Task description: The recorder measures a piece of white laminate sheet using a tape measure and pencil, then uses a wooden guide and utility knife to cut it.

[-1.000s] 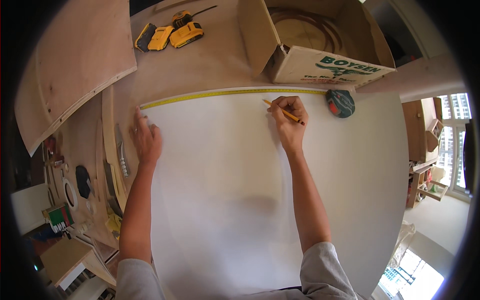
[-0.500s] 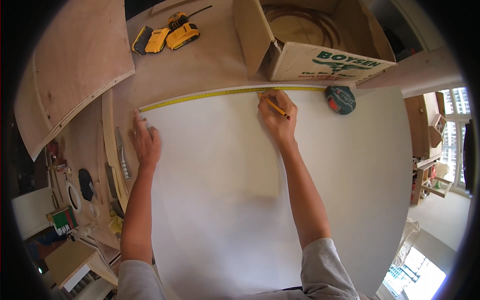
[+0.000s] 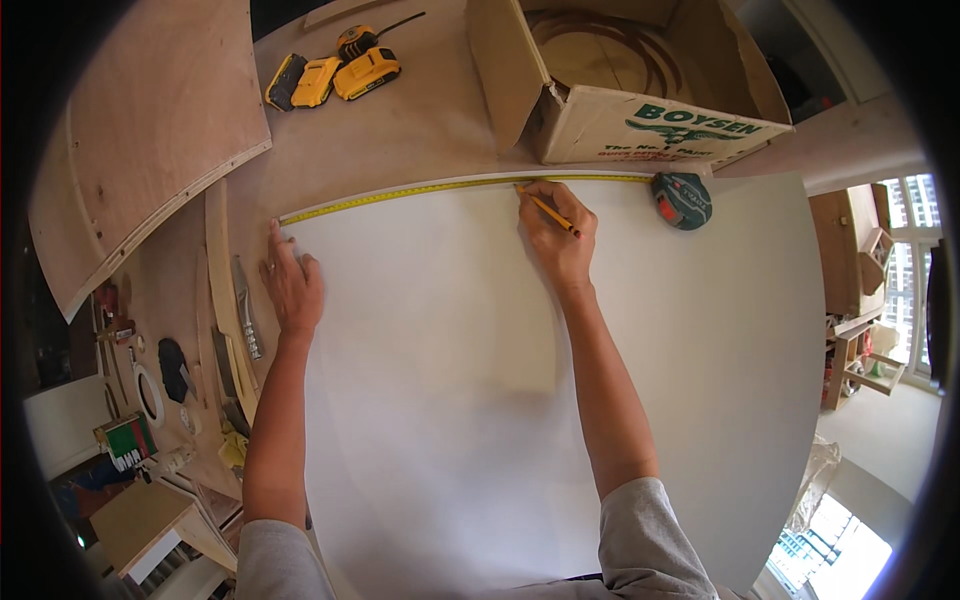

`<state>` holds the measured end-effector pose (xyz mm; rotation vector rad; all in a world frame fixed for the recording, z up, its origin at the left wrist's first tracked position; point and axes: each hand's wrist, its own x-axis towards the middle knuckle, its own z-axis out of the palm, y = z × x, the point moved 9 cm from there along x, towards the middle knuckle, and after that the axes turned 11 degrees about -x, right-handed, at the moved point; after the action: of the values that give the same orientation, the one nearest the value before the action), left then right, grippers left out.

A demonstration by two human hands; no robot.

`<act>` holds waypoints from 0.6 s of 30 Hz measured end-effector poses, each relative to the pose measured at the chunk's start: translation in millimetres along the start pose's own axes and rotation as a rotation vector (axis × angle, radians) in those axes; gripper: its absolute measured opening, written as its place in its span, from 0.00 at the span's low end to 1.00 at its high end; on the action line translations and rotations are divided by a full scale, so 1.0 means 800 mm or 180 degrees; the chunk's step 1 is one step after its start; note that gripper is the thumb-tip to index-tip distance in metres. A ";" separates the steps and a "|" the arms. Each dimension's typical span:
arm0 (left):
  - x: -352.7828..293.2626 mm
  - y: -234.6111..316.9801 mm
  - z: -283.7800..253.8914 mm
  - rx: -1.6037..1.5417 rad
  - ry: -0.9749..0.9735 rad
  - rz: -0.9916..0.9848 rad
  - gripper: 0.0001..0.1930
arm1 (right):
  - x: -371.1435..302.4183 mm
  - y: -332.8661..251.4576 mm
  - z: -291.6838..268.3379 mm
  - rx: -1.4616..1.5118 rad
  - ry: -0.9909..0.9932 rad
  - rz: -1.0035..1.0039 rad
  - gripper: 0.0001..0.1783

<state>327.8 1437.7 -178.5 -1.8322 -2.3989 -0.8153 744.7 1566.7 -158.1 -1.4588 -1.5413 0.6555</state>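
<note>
A large white sheet [image 3: 450,330] lies flat across the work surface. Along its far edge runs a yellow measuring tape blade [image 3: 400,190], drawn out from a dark green tape measure case [image 3: 682,201] near the right corner. My left hand [image 3: 292,285] rests at the sheet's far left corner, fingers apart, with the outstretched index finger touching the blade's end. In my right hand [image 3: 560,235] a yellow pencil [image 3: 552,215] is pinched, its tip at the sheet just below the blade, around the middle of the far edge.
Yellow-and-black battery packs [image 3: 367,72] lie beyond the sheet, beside another tape measure [image 3: 356,41]. An open cardboard box [image 3: 660,125] stands at the far right. A wooden panel [image 3: 150,130] rises at the left. Wood strips [image 3: 225,290] and a metal tool [image 3: 247,320] lie along the left edge.
</note>
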 end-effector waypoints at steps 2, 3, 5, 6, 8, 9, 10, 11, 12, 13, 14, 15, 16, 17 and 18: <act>0.001 0.003 0.001 -0.0021 -0.0011 0.0020 0.40 | 0.000 0.004 -0.002 0.0029 0.0006 0.0036 0.07; 0.001 0.004 0.002 0.0001 -0.0017 0.0026 0.40 | 0.000 0.005 -0.003 0.0015 0.0017 0.0028 0.07; 0.001 0.005 0.002 0.0026 -0.0021 0.0032 0.40 | 0.000 0.006 -0.004 0.0004 0.0028 0.0020 0.07; 0.001 0.005 0.002 0.0058 -0.0022 0.0028 0.41 | 0.000 0.006 -0.003 0.0024 0.0020 0.0028 0.07; 0.000 0.003 0.003 0.0089 -0.0022 0.0024 0.41 | 0.000 0.006 -0.003 0.0044 0.0011 0.0034 0.07; 0.001 0.004 0.002 0.0107 -0.0001 0.0055 0.41 | 0.000 0.005 -0.004 0.0037 0.0025 -0.0006 0.06; 0.001 0.005 0.002 0.0123 0.0017 0.0088 0.41 | 0.000 0.003 -0.004 0.0029 0.0041 -0.0045 0.06; 0.001 0.006 0.002 0.0121 0.0018 0.0088 0.41 | 0.000 0.004 -0.004 0.0027 0.0042 -0.0046 0.06; 0.000 0.007 0.002 0.0080 0.0020 0.0069 0.41 | 0.000 0.004 -0.004 0.0021 0.0045 -0.0041 0.06; 0.000 0.006 0.002 0.0045 0.0022 0.0049 0.41 | -0.001 0.003 -0.004 0.0019 0.0046 -0.0034 0.06; 0.000 0.005 0.002 0.0048 0.0022 0.0050 0.41 | 0.000 0.001 -0.004 0.0022 0.0046 -0.0033 0.06; 0.000 0.006 0.001 0.0044 0.0036 0.0076 0.41 | 0.001 0.001 -0.004 0.0016 0.0043 -0.0026 0.06; 0.000 0.005 0.001 0.0039 0.0046 0.0100 0.41 | 0.001 0.000 -0.004 0.0009 0.0038 -0.0017 0.06; -0.001 0.004 0.001 0.0043 0.0044 0.0100 0.41 | 0.000 0.000 -0.004 0.0012 0.0036 -0.0014 0.06; -0.001 0.002 0.001 0.0064 0.0049 0.0086 0.41 | 0.000 0.001 -0.003 -0.0012 0.0016 0.0012 0.06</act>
<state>329.8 1437.8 -178.5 -1.8402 -2.3590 -0.7970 747.2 1566.0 -157.6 -1.4655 -1.5371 0.6512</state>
